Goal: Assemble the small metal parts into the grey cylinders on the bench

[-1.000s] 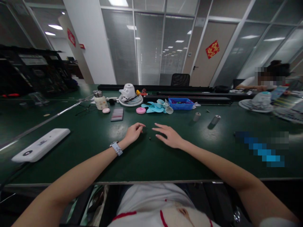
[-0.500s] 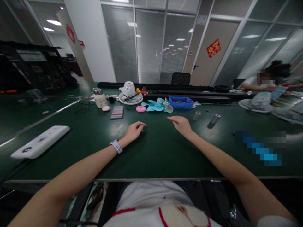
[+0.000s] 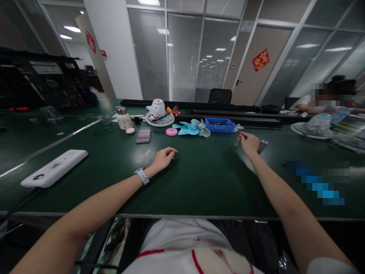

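My left hand (image 3: 164,159), a watch with a pale strap on its wrist, rests on the green table (image 3: 194,182). Its fingers are loosely bent and apart, with nothing in them. Farther right, my right hand (image 3: 249,144) has its thumb and fingertips pinched at the top of a small silver cylinder (image 3: 237,141). The fingers cover part of that cylinder. A second silver cylinder (image 3: 262,146) is partly hidden behind the same hand.
Light-blue fan blades (image 3: 190,128), a pink disc (image 3: 171,132), a blue tray (image 3: 220,125) and a white fan (image 3: 158,110) lie at the back. A patterned bottle (image 3: 124,120) stands left of them. A white power bank-like device (image 3: 54,169) lies left. Another person sits far right.
My right hand has moved right, from the middle of the table to the nearer silver cylinder. My left hand stays in place. The view has shifted slightly.
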`<state>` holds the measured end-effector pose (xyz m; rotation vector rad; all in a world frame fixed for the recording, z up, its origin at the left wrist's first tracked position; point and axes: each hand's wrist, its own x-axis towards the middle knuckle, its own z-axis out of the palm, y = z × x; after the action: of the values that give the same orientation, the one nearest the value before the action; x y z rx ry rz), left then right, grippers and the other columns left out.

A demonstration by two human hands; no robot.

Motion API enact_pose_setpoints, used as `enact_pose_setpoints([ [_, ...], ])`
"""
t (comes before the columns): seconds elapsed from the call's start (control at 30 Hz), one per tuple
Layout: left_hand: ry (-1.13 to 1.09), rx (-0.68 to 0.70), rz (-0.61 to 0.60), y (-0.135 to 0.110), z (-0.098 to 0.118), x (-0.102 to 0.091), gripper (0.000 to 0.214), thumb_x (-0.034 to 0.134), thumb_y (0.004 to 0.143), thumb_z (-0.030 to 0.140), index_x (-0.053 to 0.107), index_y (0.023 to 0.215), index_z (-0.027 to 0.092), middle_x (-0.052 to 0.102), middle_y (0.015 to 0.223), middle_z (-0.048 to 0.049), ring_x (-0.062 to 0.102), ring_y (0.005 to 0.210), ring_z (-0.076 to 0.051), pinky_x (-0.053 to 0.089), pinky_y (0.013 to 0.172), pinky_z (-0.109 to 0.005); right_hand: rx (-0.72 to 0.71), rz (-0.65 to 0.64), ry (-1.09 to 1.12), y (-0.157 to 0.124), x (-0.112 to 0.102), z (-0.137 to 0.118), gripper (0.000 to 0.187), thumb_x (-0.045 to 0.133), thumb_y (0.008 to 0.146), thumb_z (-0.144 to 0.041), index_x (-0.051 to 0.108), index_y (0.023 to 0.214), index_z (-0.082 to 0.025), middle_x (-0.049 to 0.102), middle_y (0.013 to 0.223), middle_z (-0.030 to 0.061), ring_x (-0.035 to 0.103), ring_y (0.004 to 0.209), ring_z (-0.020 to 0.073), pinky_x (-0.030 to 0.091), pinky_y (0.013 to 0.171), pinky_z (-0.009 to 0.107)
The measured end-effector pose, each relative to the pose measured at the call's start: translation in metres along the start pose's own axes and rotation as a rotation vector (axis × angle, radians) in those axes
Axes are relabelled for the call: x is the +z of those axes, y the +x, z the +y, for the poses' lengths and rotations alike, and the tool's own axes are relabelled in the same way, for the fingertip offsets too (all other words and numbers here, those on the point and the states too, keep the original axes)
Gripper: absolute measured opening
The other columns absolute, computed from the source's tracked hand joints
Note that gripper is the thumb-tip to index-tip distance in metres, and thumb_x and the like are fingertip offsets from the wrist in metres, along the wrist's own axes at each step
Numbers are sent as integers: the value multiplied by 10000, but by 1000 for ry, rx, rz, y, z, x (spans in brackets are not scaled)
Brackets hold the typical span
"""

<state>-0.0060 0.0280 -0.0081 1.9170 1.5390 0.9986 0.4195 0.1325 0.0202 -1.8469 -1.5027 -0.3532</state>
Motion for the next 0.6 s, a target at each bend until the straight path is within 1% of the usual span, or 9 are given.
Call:
enact_pose_setpoints([
  [0.1,0,2,-3,0,-1,0,364,459,889,385,705,1083,199,691,769,-22,648,714,-183,452,643,-279,6,-3,-15,1,1,0,394,496,911,-304,719,1208,-173,730,1084,179,662,938,309,477,824,409],
  [0.3,-2,-7,-17,0,0,0,369,454,890,384,699,1093,197,690,781,-23,641,720,-181,447,654,-278,29,-27,-51,-4,5,3,402,450,936,-377,752,1085,-157,734,970,191,660,890,312,470,800,409],
  [0.43,-6,-2,-21,0,0,1,371,451,893,383,699,1095,194,686,779,-22,646,730,-181,447,665,-279,34,-55,-10,-8,11,7,407,514,902,-420,694,1159,-162,730,1003,169,664,903,310,476,794,395],
  [0.6,-4,16,-27,-1,1,1,366,454,895,381,701,1092,196,683,764,-17,635,710,-176,443,651,-275,27,-94,29,-12,18,16,451,604,843,-397,606,1248,-199,718,1057,138,668,923,307,487,803,396],
])
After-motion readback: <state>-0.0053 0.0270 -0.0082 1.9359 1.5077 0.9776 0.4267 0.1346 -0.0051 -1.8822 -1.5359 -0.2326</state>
